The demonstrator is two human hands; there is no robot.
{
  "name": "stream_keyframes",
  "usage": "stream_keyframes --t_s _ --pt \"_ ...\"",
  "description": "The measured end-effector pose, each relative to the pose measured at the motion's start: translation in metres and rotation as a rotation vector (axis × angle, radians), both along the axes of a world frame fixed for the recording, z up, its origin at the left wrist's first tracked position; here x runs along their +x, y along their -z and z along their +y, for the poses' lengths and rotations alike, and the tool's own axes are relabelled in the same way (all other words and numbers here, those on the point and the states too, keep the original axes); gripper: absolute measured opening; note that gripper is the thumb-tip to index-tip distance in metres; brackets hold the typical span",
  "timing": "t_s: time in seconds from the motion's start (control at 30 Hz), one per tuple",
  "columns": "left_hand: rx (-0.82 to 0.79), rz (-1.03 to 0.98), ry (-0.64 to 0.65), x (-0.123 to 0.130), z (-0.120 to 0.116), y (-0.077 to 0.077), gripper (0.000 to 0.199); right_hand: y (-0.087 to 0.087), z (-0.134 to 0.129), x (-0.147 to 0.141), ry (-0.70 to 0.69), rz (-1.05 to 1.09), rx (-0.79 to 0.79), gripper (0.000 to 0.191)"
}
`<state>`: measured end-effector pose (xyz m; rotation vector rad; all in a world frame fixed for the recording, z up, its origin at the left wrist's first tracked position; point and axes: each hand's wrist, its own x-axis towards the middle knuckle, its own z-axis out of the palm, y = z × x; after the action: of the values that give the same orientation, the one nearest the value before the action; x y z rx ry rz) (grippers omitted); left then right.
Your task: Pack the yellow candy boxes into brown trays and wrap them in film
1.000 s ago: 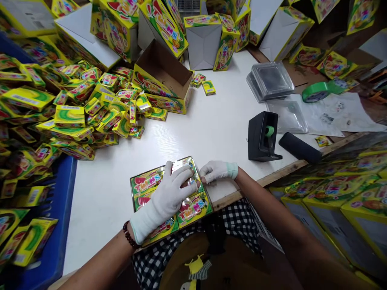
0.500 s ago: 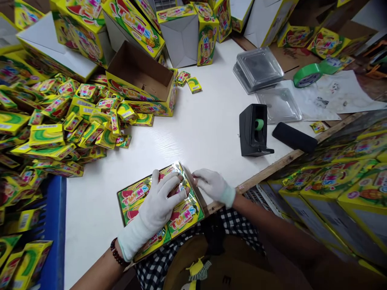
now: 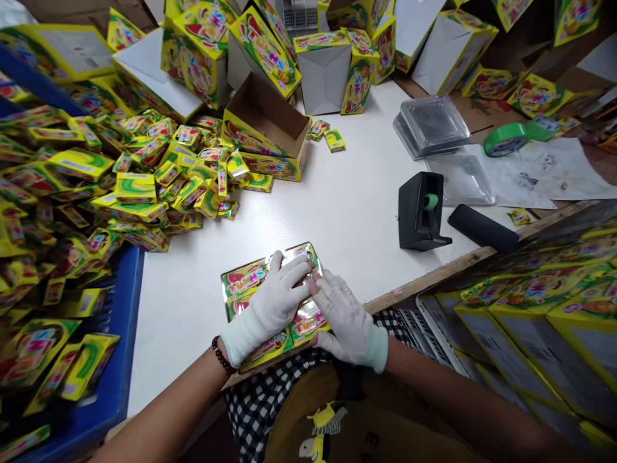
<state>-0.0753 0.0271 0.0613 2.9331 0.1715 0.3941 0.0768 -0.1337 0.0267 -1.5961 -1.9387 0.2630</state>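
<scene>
A flat, shiny box (image 3: 245, 278) printed with TWINS and fruit pictures lies at the table's front edge, partly covered by both hands. My left hand (image 3: 278, 297), in a white glove with bare fingertips, rests on its top with fingers stretched out. Over the box's right end lies my right hand (image 3: 344, 315), also gloved, fingers extended and thumb apart near the front corner. The fingertips of both hands nearly meet on the box's top. Whether a small piece of tape lies under them I cannot tell.
A black tape dispenser (image 3: 420, 212) stands at right beside a dark oblong case (image 3: 483, 228). Behind are clear plastic lids (image 3: 434, 125) and green tape (image 3: 505, 139). At left, small yellow packets (image 3: 135, 188) heap beside an open carton (image 3: 265, 125) and a blue crate (image 3: 126, 328).
My right hand has moved from beside the box onto its right end and spread flatter. My left hand stays on top. The camera view has turned somewhat left.
</scene>
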Motion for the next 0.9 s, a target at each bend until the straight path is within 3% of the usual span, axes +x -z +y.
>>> stream_keyframes --t_s 0.07,0.2,0.33,0.43,0.57,0.67,0.77,0.83,0.9 --pt "-0.064 -0.025 0.005 -0.022 -0.005 -0.005 0.035 -0.002 0.004 0.006 -0.105 -0.142 -0.008 0.084" --pt "-0.165 -0.02 -0.02 -0.085 -0.028 -0.008 0.047 -0.001 0.008 0.014 -0.311 -0.29 0.064 0.055" --pt "-0.019 -0.131 -0.04 -0.132 -0.05 0.021 0.052 -0.002 0.009 0.009 -0.43 -0.342 0.166 0.04" --pt "-0.005 -0.251 -0.1 -0.138 -0.056 0.045 0.05 -0.001 0.012 0.011 -0.463 -0.372 0.18 0.042" --pt "-0.043 -0.312 -0.121 -0.114 -0.049 0.058 0.042 0.005 0.03 0.029 -0.442 -0.403 0.14 0.047" --pt "0.04 -0.424 -0.189 -0.086 -0.04 0.06 0.038 0.007 0.04 0.044 -0.338 -0.399 0.13 0.049" --pt "0.137 -0.477 -0.213 -0.067 -0.032 0.061 0.039 0.001 0.03 0.066 -0.157 -0.327 0.127 0.045" --pt "0.183 -0.462 -0.182 -0.062 -0.027 0.062 0.038 -0.007 0.014 0.093 0.131 -0.22 0.173 0.043" --pt "0.213 -0.464 -0.158 -0.062 -0.022 0.065 0.038 -0.017 -0.005 0.127 0.615 -0.096 0.196 0.045"
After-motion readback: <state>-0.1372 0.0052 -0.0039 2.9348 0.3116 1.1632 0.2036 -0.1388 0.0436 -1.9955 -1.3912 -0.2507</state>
